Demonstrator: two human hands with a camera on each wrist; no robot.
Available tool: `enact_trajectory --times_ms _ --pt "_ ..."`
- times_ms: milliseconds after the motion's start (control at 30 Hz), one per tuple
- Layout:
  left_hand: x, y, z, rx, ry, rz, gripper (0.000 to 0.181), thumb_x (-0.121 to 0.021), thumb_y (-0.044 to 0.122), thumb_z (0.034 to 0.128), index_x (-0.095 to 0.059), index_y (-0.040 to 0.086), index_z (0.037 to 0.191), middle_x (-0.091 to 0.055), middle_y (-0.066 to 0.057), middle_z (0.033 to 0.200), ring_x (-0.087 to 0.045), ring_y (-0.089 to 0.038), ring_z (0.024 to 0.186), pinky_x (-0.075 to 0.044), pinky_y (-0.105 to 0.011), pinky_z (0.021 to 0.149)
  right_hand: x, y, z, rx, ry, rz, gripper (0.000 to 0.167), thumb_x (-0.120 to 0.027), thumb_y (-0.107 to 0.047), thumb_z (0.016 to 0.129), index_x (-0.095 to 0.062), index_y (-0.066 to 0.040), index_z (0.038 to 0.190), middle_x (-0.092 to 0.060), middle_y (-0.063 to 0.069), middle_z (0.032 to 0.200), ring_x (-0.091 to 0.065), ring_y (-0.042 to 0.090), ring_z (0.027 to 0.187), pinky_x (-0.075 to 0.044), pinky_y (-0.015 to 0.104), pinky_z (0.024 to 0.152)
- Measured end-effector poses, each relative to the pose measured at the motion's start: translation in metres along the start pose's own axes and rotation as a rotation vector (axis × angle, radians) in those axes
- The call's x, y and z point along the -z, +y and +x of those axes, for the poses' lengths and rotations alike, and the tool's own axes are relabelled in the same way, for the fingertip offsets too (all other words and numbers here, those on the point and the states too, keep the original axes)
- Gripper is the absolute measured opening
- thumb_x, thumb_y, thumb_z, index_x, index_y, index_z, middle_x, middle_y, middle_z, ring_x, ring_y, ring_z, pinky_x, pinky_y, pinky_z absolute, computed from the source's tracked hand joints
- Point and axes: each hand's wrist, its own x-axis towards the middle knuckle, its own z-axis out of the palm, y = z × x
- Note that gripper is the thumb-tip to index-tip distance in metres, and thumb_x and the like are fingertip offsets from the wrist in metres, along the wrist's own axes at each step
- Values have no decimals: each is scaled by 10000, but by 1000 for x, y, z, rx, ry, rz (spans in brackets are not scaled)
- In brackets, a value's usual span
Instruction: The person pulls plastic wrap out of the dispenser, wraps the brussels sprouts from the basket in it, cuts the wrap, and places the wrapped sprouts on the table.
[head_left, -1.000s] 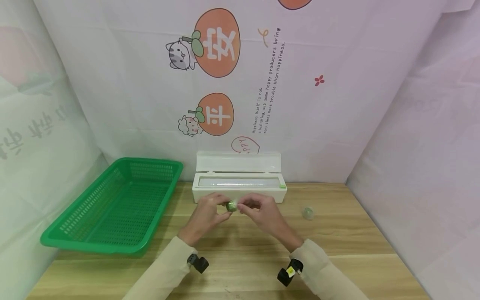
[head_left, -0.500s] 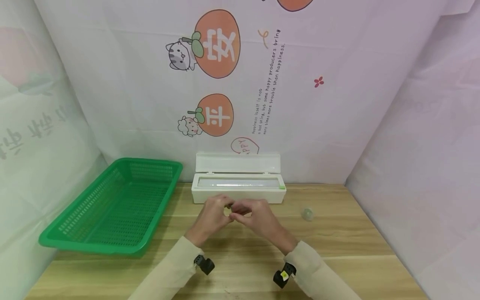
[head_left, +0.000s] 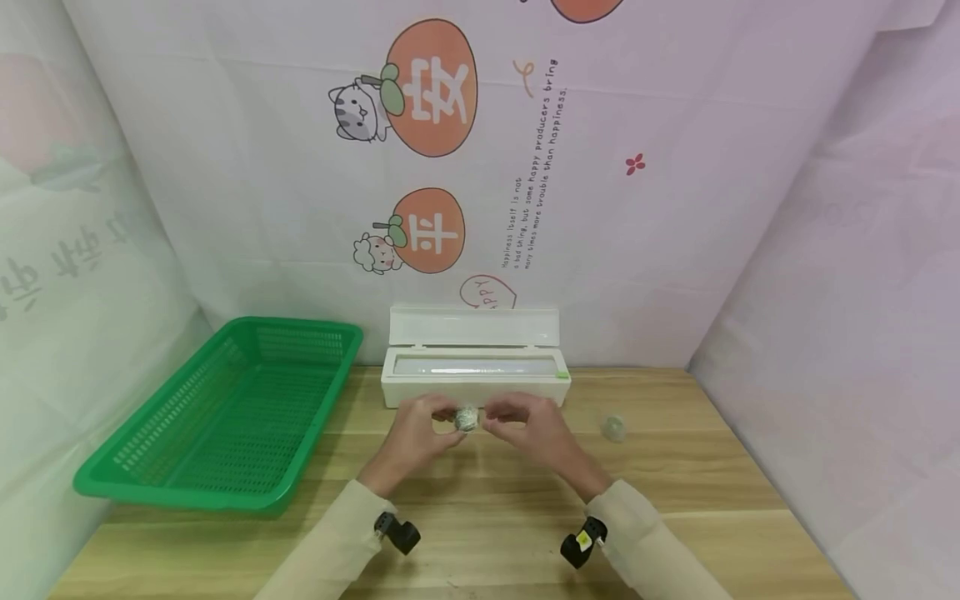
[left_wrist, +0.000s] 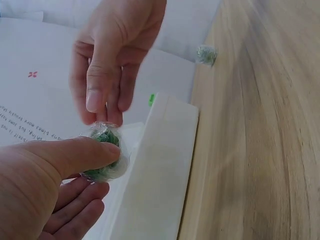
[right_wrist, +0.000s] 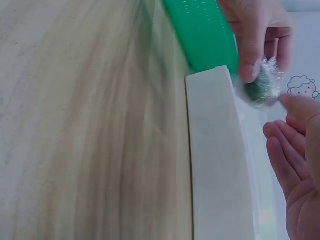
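Between the thumb and fingers of my left hand (head_left: 414, 433) is a small round green thing (head_left: 467, 419) wrapped in clear cling film. In the left wrist view the left thumb lies across the wrapped green ball (left_wrist: 102, 165), with fingers behind it. My right hand (head_left: 536, 427) is just to its right, fingers loosely bent and thumb apart from them. Its fingertips are close to the crinkled film; whether they touch it I cannot tell. Right behind both hands is a white cling film dispenser (head_left: 480, 392), lid raised, a clear roll showing inside.
A second film-wrapped green ball (head_left: 613, 428) lies on the wooden table (head_left: 660, 492) to the right. On the left stands a green plastic basket (head_left: 176, 499) with perforated walls. White printed cloth (head_left: 600, 275) hangs behind the dispenser and along both sides.
Half a second ago both hands were together, covering the wrapped ball. Now the right hand has drawn away to the right, and the ball shows in the left hand, with whitish film across it.
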Motion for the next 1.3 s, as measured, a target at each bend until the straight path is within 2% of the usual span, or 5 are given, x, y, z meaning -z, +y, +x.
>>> enact_trajectory --times_ms 200,400,600,733,1300 --pt "0 8 -2 10 -43 6 230 -886 73 837 -798 42 1048 -805 -88 1025 -773 -212 922 -643 -273 823 -9 2 -3 25 -21 46 234 -828 -244 927 -784 -179 1148 -792 -4 1148 -771 162 1053 -643 295 928" --pt "3 7 -7 -22 -28 16 370 -890 86 828 -766 19 1169 -788 -114 1130 -757 -249 1026 -648 -405 910 -11 -2 -3 34 35 1 210 -863 -217 891 -795 -166 1082 -801 -2 1091 -781 157 992 -653 301 895" --pt "5 7 -14 -332 164 211 388 -908 126 820 -771 22 1167 -765 -110 1153 -737 -248 1084 -638 -379 951 -10 -4 -3 57 57 -68 201 -869 -182 883 -796 -139 1065 -806 10 1061 -786 165 974 -658 309 884" --pt "1 6 -13 -502 184 329 384 -916 149 819 -782 27 1157 -754 -81 1153 -723 -227 1098 -640 -321 935 -9 -5 -4 81 56 -73 199 -866 -178 885 -796 -128 1065 -806 25 1061 -788 164 965 -661 314 875" --pt "-4 -1 -9 -377 142 200 331 -917 95 765 -798 46 1070 -815 -82 1057 -785 -213 980 -656 -317 879 0 -5 -8 194 39 -127 303 -871 -233 884 -786 -125 1154 -799 33 1149 -792 219 1008 -660 338 888"
